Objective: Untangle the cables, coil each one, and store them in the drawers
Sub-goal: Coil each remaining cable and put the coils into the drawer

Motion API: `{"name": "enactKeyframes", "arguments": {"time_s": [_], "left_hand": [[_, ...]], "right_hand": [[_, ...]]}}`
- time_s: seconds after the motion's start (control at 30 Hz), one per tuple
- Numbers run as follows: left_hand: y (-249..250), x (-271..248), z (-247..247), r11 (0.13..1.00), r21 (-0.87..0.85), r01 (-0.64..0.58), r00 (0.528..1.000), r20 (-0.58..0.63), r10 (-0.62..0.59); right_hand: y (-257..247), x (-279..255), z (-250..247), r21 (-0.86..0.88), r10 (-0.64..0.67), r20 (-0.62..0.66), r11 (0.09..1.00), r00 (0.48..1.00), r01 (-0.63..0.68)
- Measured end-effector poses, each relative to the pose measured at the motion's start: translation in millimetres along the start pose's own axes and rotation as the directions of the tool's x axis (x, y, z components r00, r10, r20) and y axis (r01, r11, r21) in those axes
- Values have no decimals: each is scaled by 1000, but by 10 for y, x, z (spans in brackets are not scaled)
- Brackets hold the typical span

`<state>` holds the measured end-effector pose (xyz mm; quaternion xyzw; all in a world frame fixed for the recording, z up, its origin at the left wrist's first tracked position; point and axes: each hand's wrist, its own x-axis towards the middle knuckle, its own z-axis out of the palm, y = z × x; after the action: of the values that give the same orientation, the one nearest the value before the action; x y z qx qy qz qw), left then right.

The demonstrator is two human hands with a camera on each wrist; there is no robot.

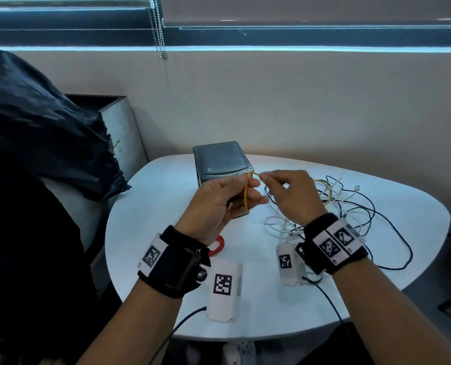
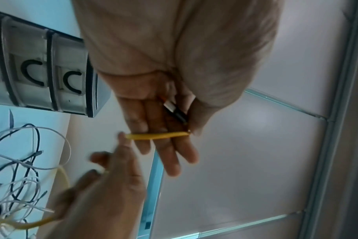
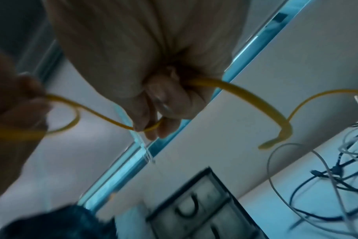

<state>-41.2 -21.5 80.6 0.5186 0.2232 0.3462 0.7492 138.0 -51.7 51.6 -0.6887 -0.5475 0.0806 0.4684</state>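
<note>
Person's winding the yellow cable (image 1: 245,197) around the left hand (image 1: 220,204), whose fingers lie out fairly straight as a former while the thumb pins a dark plug end (image 2: 175,111) against them. The right hand (image 1: 291,198) is pinched tight on the same cable just beside the left fingertips, feeding the next turn. Biggest risk I'd guess: the loose end of that yellow runs back from the right hand into the tangle (image 1: 335,206) lying on the table just past the right wrist, so a hard pull could drag the white and dark cables along or cinch a knot instead of freeing it. Also, the loop sits out near the ends of straight fingers, so it could slide right off if the left hand relaxes. Wind it too tight and a thin cable like that might kink. Texture-wise the yellow one looks smooth, rubbery and springy, holding soft curves in the air. The heap is thin round cords, white and dark blue, with small plugs sticking out. The drawers (image 1: 220,160) stand right behind the left hand, a boxy grey plastic unit with curved fronts and U-shaped pulls, all shut as far as I can tell. A red coil (image 1: 216,246) lies under the left wrist.
</note>
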Motion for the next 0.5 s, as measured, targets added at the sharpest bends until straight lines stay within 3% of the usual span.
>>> {"name": "enactKeyframes", "arguments": {"time_s": [0.1, 0.2, 0.3, 0.37, 0.5], "left_hand": [[28, 69, -42, 984, -146, -99, 994, -59, 92], [-27, 134, -145, 986, -23, -164, 975, -153, 159], [-83, 141, -188, 978, 150, -144, 975, -149, 167], [-76, 140, -177, 949, 278, -151, 977, -105, 186], [-25, 84, -75, 780, 590, -210, 976, 83, 200]], "right_hand": [[-37, -323, 167, -138, -37, 339, 986, 940, 89], [-277, -555, 89, -62, -111, 504, 985, 856, 164], [-499, -547, -170, -67, -138, 546, 976, 826, 208], [-595, -494, -323, -91, -153, 530, 968, 834, 235], [-719, -336, -544, -107, -183, 435, 961, 882, 253]]}}
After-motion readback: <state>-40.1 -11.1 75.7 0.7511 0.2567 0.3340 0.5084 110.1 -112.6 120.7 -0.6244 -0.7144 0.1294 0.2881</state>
